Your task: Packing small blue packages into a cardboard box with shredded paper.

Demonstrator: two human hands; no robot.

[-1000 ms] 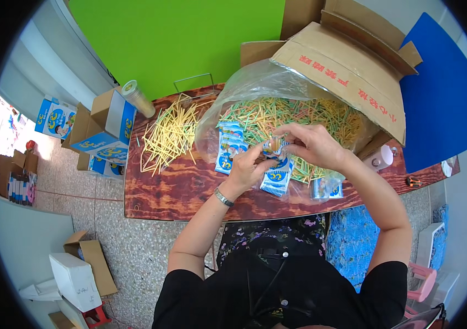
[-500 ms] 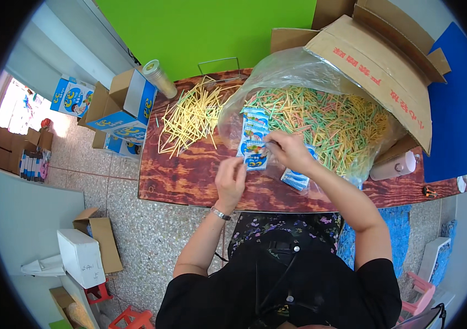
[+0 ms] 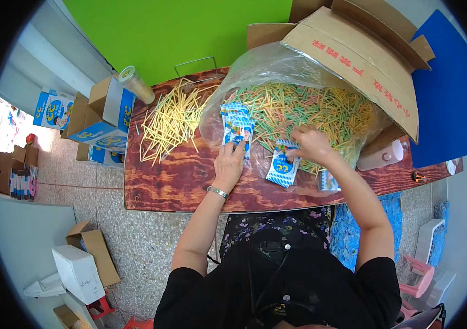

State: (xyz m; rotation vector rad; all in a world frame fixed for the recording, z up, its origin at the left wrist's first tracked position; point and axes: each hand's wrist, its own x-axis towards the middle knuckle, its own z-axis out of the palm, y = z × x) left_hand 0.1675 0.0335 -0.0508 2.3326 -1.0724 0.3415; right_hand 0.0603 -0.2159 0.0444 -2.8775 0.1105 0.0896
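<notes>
My left hand [image 3: 229, 165] has its fingers closed on the lower end of several overlapping blue-and-white snack packets [image 3: 237, 122]. To the right, my right hand [image 3: 313, 145] has curled fingers at the upper right edge of a single snack packet [image 3: 282, 167], which lies slanted on the table. Another snack packet [image 3: 328, 181] is partly covered by my right forearm. Behind my hands spreads a large heap of thin green, pink and yellow sticks [image 3: 299, 112] in a clear plastic bag [image 3: 277, 63]. At its left lies a loose pile of pale yellow sticks [image 3: 174, 123].
The bag comes out of a tipped cardboard box [image 3: 365, 60] on the red-brown wooden table [image 3: 189, 189]. A clear jar [image 3: 136, 85] and wire stand [image 3: 195, 63] are at the back left. A pale roll [image 3: 380, 156] lies right. Blue printed boxes [image 3: 102, 118] stand beyond the left edge.
My right hand has moved from the overlapping packets to the single packet on the right. My left hand has come up onto the group, which is bunched closer together. The view has shifted slightly.
</notes>
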